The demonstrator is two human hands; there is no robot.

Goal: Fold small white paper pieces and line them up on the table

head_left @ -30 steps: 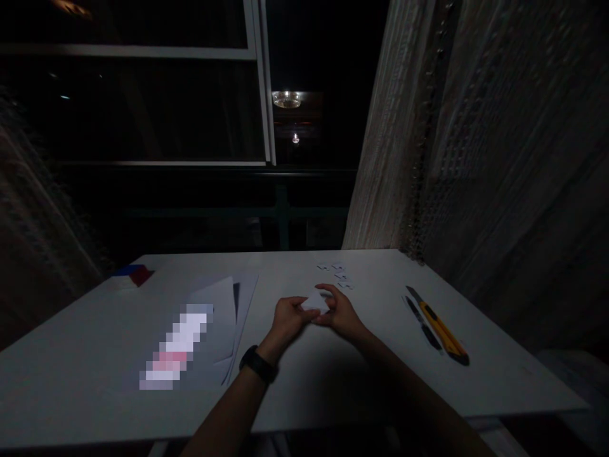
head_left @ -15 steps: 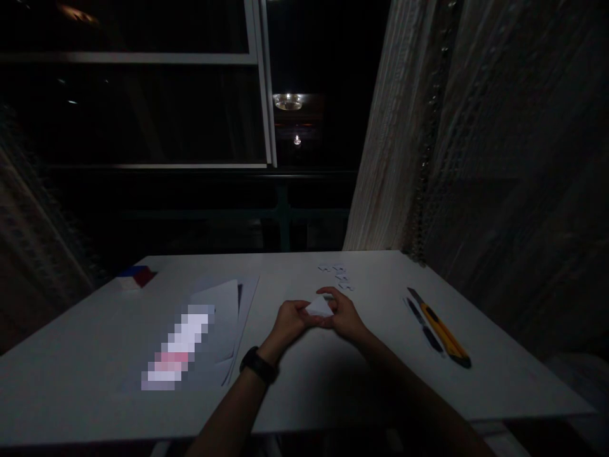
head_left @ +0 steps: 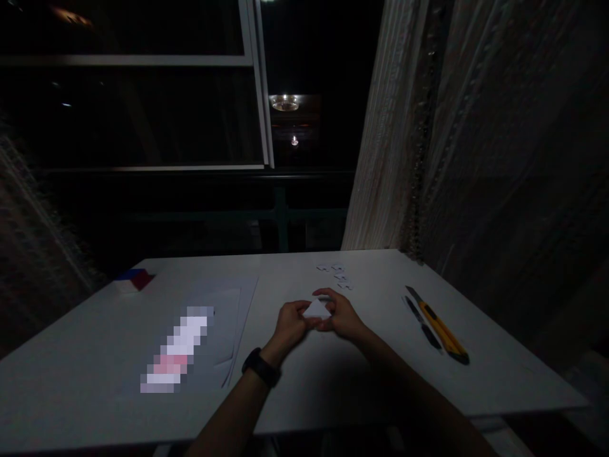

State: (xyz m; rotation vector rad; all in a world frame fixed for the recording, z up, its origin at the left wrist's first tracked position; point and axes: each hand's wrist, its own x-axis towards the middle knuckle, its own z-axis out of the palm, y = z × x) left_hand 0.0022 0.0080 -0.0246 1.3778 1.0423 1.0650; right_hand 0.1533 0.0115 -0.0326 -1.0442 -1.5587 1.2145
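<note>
A small piece of folded white paper [head_left: 317, 309], triangular in outline, is held between both hands above the middle of the table. My left hand [head_left: 292, 322], with a dark watch [head_left: 261, 367] on its wrist, grips the paper's left corner between thumb and fingers. Closed on the opposite corner is my right hand [head_left: 343, 315], its index finger arched over the top. The fingertips under the paper are partly hidden. Just beyond the hands, several small white pieces with dark markings [head_left: 339, 277] lie on the table.
On the white table [head_left: 371, 406], a yellow utility knife [head_left: 442, 330] and a dark pen [head_left: 423, 324] lie to the right. White paper sheets [head_left: 228, 317], partly blurred out, lie left of my hands. A blue, red and white block [head_left: 134, 280] sits far left. Curtains [head_left: 375, 146] flank the window.
The paper has tilted slightly, and its triangular face now shows more clearly between the fingers. Both hands keep their grip. The lifted edge of the sheets at left looks flatter.
</note>
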